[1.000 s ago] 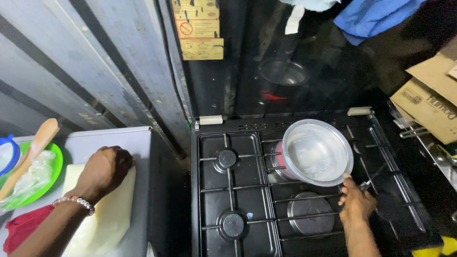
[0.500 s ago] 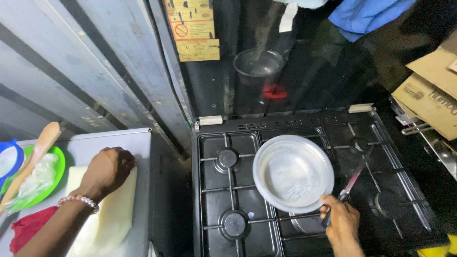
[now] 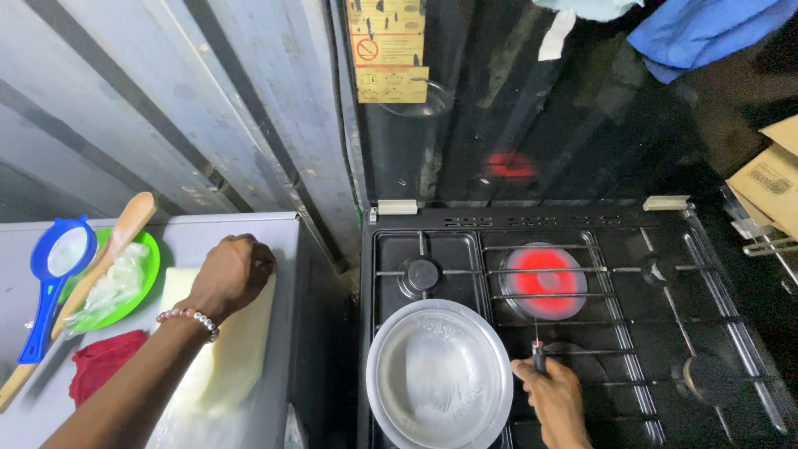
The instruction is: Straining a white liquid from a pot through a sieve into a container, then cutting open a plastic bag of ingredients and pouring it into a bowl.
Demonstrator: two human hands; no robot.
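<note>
Gripping a thin dark handle, our right hand (image 3: 555,397) holds the round metal pan (image 3: 439,376) over the stove's (image 3: 665,333) front-left grate — just beside the glowing red hotplate (image 3: 544,278). Our left hand (image 3: 226,273), curled into a loose fist, rests on the pale cutting board (image 3: 224,357) near the green bowl (image 3: 141,283)

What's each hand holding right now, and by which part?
The right hand grips the silver pan by its thin handle at the rim. The left hand holds nothing, resting fisted on the pale cutting board.
</note>
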